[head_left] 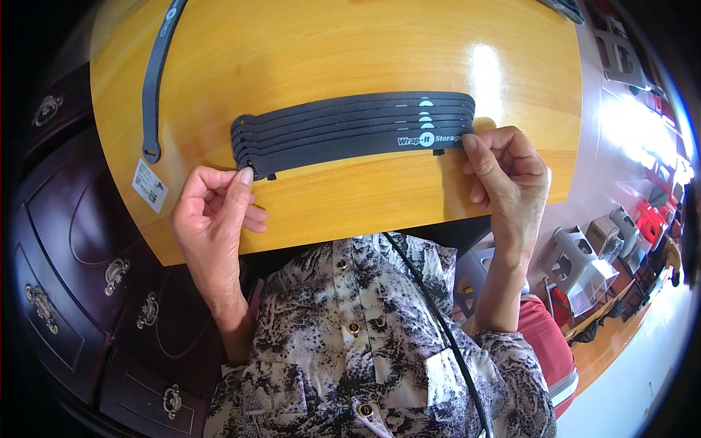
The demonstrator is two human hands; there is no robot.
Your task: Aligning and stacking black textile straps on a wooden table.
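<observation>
Several dark grey straps (328, 142) lie overlapped in a staggered, slightly bowed stack on the yellow wooden table (328, 51). White printing shows near their right ends, and small black tabs stick out below the front strap. My left hand (219, 201) pinches the front strap's left end, where there is an eyelet, between thumb and fingers. At the opposite end, my right hand (507, 164) pinches the same strap's right tip. Far left on the table, a single dark strap (152, 95) lies lengthwise, its eyelet end toward me. Beside that end is a white label (150, 185) with a printed code.
Dark wooden drawers (66, 270) with ornate metal handles stand left of the table. To the right on the floor are grey plastic stools (573, 252) and a red suitcase (544, 347). A dark packet (566, 9) lies at the far right table corner.
</observation>
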